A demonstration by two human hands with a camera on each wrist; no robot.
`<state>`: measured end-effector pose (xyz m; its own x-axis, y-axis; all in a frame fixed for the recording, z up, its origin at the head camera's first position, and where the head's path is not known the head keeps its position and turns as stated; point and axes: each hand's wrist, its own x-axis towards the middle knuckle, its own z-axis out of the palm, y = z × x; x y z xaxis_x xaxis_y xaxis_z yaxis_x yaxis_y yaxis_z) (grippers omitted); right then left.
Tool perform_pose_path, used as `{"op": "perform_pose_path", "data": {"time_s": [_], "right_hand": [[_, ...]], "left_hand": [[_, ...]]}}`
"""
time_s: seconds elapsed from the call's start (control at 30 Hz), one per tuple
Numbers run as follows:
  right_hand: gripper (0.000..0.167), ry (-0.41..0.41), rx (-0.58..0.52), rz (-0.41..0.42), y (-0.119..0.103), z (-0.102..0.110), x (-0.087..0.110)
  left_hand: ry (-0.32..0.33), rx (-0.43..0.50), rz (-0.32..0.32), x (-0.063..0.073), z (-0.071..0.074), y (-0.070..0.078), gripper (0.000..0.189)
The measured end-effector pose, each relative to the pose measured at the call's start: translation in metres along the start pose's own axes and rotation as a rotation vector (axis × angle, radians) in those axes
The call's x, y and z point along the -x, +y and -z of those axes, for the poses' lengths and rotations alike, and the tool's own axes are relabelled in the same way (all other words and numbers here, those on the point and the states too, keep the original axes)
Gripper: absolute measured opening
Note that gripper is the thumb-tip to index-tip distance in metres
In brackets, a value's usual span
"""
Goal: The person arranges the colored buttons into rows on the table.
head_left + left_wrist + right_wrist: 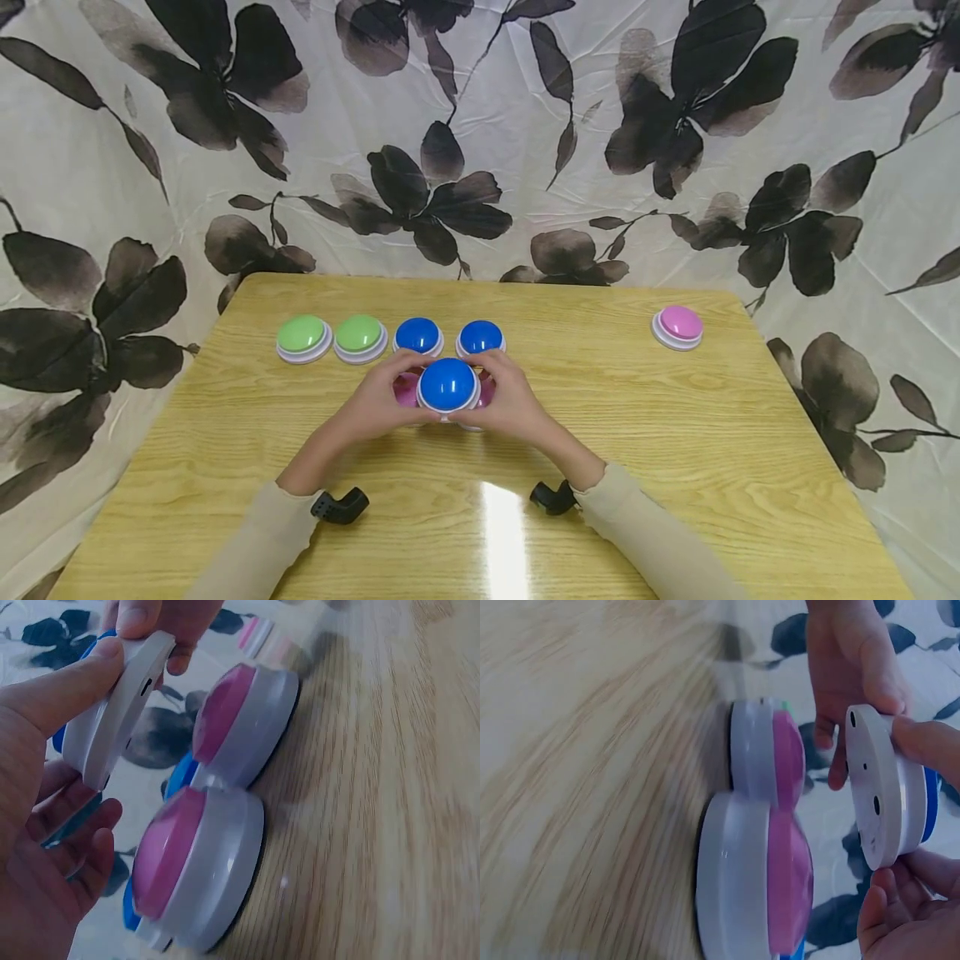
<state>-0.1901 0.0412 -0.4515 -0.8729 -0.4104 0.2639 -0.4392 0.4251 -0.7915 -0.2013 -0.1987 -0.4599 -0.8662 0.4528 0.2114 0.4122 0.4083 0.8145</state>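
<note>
A blue dome push button (pixel 447 385) with a white round base is held up off the table between both hands. My left hand (pixel 375 402) grips its left side, thumb on the near rim and fingers round the far side. The right hand (pixel 519 406) grips the opposite side the same way. Below it, two pink push buttons (pixel 172 855) stand side by side on the table, partly hidden by the hands in the head view. In the right wrist view, the raised button's white underside (pixel 870 787) shows small holes.
Behind the hands stand two blue buttons (pixel 417 333), with two green buttons (pixel 300 333) to their left. One more pink button (pixel 681 322) sits at the far right of the wooden table (pixel 637 467). A floral cloth (pixel 555 150) hangs behind the table's back edge.
</note>
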Motion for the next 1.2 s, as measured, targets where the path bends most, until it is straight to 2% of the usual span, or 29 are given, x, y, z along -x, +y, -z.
{"op": "perform_pose_path", "data": {"time_s": [0.17, 0.4, 0.67, 0.93, 1.2], "right_hand": [[0.074, -0.037, 0.028, -0.024, -0.006, -0.013, -0.011], [0.075, -0.074, 0.082, -0.053, -0.016, -0.032, -0.025], [0.075, -0.106, 0.11, -0.008, -0.026, -0.049, -0.04], [0.077, -0.149, 0.136, -0.022, -0.034, -0.065, -0.056], [0.078, -0.188, 0.112, -0.018, -0.043, -0.081, -0.07]], "left_hand": [[0.008, -0.018, 0.021, 0.008, 0.014, -0.007, 0.071], [0.023, -0.03, 0.088, 0.021, 0.03, -0.017, 0.071], [0.038, -0.065, 0.11, 0.036, 0.046, -0.028, 0.073], [0.065, -0.044, 0.097, 0.047, 0.064, -0.037, 0.074], [0.075, -0.088, 0.161, 0.058, 0.08, -0.046, 0.073]]}}
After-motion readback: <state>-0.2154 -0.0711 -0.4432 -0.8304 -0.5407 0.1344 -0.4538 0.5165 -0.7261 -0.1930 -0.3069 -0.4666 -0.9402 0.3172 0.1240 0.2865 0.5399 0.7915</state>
